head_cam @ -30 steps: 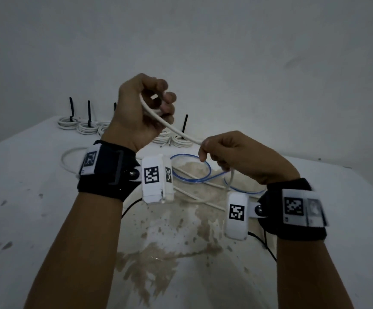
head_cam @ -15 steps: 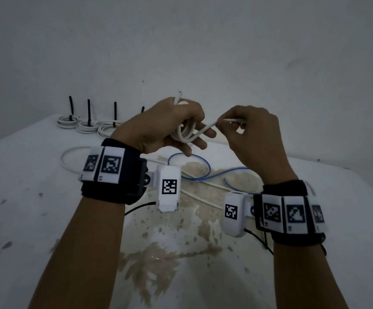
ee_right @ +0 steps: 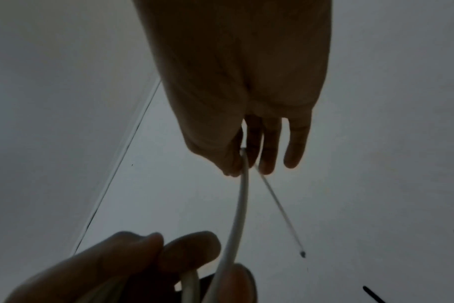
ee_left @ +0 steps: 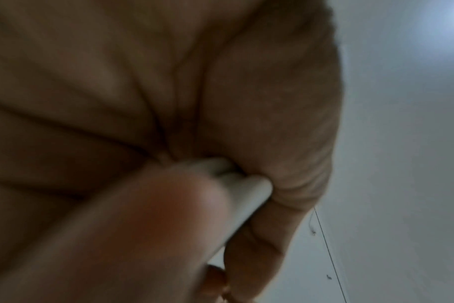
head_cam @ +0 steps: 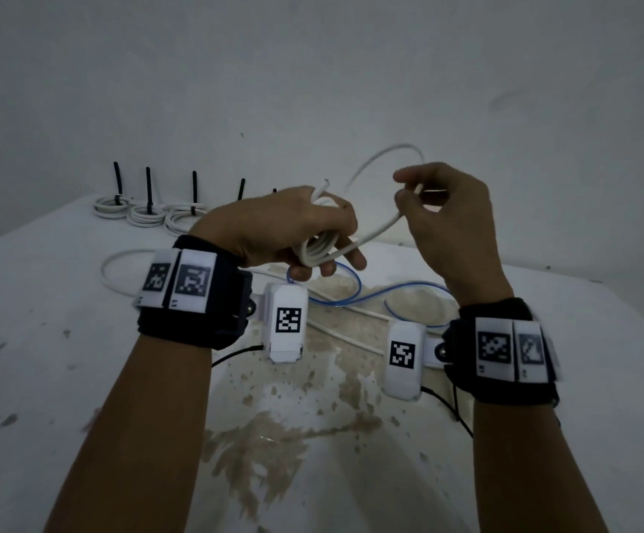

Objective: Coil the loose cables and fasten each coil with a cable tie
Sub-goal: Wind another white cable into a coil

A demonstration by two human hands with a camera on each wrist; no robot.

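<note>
My left hand (head_cam: 330, 240) is raised over the table and grips a small coil of white cable (head_cam: 318, 250), fingers curled under it and thumb on top. One cable end (head_cam: 326, 183) pokes up above the knuckles. A free strand (head_cam: 374, 234) runs from the coil up to my right hand (head_cam: 408, 188), which pinches it between thumb and forefinger; beyond the pinch the cable arcs up in a loop (head_cam: 382, 153). In the left wrist view, white strands (ee_left: 242, 181) sit pressed in the palm. The right wrist view shows the pinched strand (ee_right: 242, 194) leading down to the coil (ee_right: 191, 284).
Several tied white coils (head_cam: 147, 215) with upright black cable ties (head_cam: 148, 186) line the table's back left. A loose white cable (head_cam: 114, 271) and a blue cable (head_cam: 355, 292) lie on the stained white table (head_cam: 274, 455) under my hands. A wall stands close behind.
My right hand has moved right, away from the left, drawing a strand out from the coil. The cable's tail now swings up in a loop. The left hand still holds the coil.
</note>
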